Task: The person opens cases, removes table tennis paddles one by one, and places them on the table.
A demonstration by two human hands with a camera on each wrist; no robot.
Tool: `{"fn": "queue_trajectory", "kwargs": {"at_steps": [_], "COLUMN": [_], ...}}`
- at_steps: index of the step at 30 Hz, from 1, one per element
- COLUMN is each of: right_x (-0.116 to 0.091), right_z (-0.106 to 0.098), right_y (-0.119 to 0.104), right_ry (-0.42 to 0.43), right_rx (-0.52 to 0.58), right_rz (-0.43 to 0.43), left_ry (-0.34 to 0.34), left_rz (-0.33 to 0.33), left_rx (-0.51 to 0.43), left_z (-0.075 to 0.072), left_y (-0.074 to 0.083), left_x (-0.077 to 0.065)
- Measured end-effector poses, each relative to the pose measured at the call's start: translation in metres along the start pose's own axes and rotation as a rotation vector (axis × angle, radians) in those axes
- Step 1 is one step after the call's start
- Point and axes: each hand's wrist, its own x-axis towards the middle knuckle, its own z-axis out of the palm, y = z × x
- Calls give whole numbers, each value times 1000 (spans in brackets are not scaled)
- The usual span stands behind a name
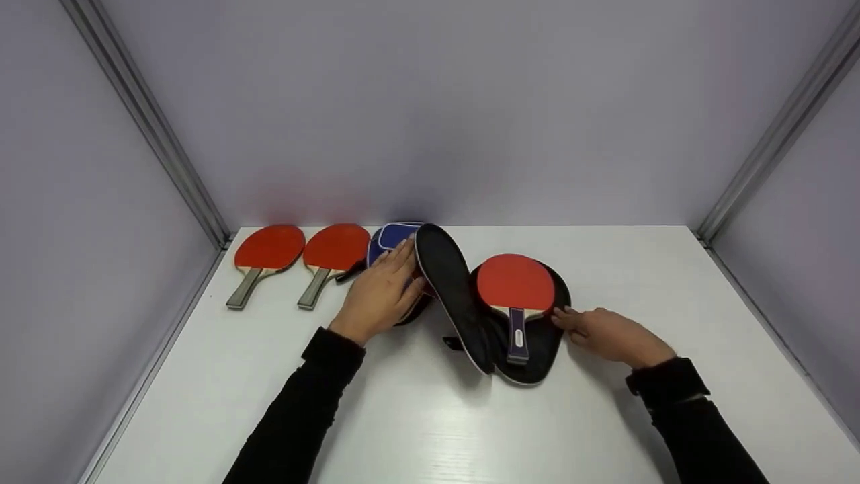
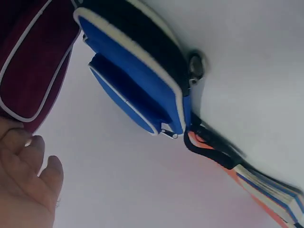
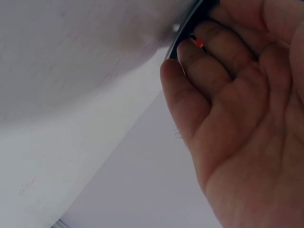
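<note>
An unzipped black-lined paddle case (image 1: pixel 547 356) lies on the table. Inside its right half rests a red table tennis paddle (image 1: pixel 516 282) with a dark purple handle. The case's lid (image 1: pixel 447 282) stands tilted up on the left, its outer side maroon in the left wrist view. My left hand (image 1: pixel 381 292) lies with extended fingers against that outer side. At the case's right rim, my right hand (image 1: pixel 608 335) touches the edge with its fingertips, beside the paddle. The right wrist view shows these fingers (image 3: pixel 209 66) loosely bent along the dark rim.
Left of the lid is a blue case (image 2: pixel 137 66) with white piping and a zipped pocket, partly hidden by my left hand. Two red paddles (image 1: pixel 270 247) with grey handles lie farther left. Grey-white walls enclose the white table (image 1: pixel 430 430) at the back and sides.
</note>
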Motion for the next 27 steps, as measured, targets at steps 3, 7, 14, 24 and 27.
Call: {"fn": "queue_trajectory", "kwargs": {"at_steps": [3,7,14,24,27], "right_x": [0,0,-1,-1,1], "right_z": [0,0,0,1,1], "right_y": [0,1,1,-4,-5], "right_ry": [-4,-10,1,64,64], "right_rx": [1,0,4,-57,-53], "right_rz": [3,5,-3,-31,-28], "left_ry": [12,40,53,-265,-315], "left_rz": [-69,-96,86,298,282], "left_rx": [-32,-12,219,165,92], "left_z": [2,2,4,4,5], "left_y": [-4,-10,-16,-18,-17], "left_x": [-5,-10,-15,-36,-40]}}
